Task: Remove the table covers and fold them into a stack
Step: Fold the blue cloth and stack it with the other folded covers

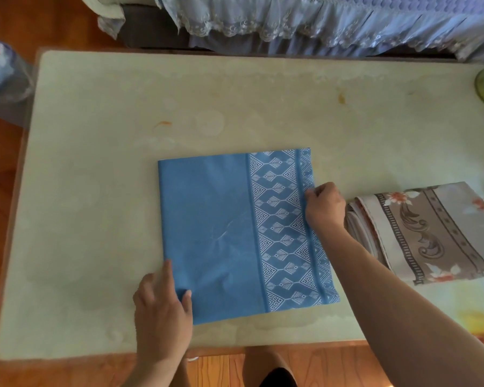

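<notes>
Our blue table cover (229,236) lies folded flat just left of the folded floral cover (430,233). Our right hand (326,208) pinches the edge nearest that cover; our left hand (162,311) lies straight-fingered along the far edge. We judge it light, limp, slippery: take the corners.

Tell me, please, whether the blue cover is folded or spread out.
Folded: the blue cover lies as a small rectangle on the table, layered edges showing on its right, where the right hand pinches it.
</notes>
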Action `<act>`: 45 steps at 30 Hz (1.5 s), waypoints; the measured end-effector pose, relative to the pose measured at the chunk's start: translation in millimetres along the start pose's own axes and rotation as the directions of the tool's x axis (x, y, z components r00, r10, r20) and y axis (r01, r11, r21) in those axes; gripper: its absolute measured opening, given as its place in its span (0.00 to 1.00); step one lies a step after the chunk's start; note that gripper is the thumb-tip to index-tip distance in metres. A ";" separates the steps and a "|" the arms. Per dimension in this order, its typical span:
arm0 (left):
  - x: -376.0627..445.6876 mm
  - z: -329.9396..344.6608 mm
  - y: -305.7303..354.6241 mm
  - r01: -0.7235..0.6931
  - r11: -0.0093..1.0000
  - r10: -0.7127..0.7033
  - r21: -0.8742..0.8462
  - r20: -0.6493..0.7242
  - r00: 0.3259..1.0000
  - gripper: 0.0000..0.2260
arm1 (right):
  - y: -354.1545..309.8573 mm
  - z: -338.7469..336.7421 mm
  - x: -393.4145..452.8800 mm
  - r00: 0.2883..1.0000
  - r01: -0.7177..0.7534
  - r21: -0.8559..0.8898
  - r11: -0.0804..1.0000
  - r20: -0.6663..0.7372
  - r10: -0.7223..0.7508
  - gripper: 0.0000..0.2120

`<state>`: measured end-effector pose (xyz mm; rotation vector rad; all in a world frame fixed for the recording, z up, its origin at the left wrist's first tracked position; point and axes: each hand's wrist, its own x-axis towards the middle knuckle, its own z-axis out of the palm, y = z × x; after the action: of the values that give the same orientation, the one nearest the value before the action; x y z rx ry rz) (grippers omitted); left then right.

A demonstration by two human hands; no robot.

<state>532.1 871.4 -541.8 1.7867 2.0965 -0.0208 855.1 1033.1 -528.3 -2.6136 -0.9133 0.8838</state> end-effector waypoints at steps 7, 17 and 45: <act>4.3 0.7 -1.5 -0.448 0.873 0.421 0.193 0.166 0.892 0.29 | 79.6 24.2 -117.9 0.623 0.766 -0.395 0.508 0.257 -0.739 0.28; 17.7 19.1 -12.4 -0.549 0.811 0.518 0.204 0.186 0.835 0.28 | 131.0 18.7 -102.3 0.725 0.661 -0.521 0.540 0.259 -0.639 0.33; 116.5 -0.7 8.4 -0.752 0.592 0.719 0.290 0.231 0.655 0.29 | 108.4 24.0 -29.8 0.589 0.754 -0.553 0.355 0.329 -0.739 0.32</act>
<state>526.4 983.5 -573.7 2.7055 1.1678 -0.2752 874.6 930.6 -576.4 -2.0810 -2.5305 0.3258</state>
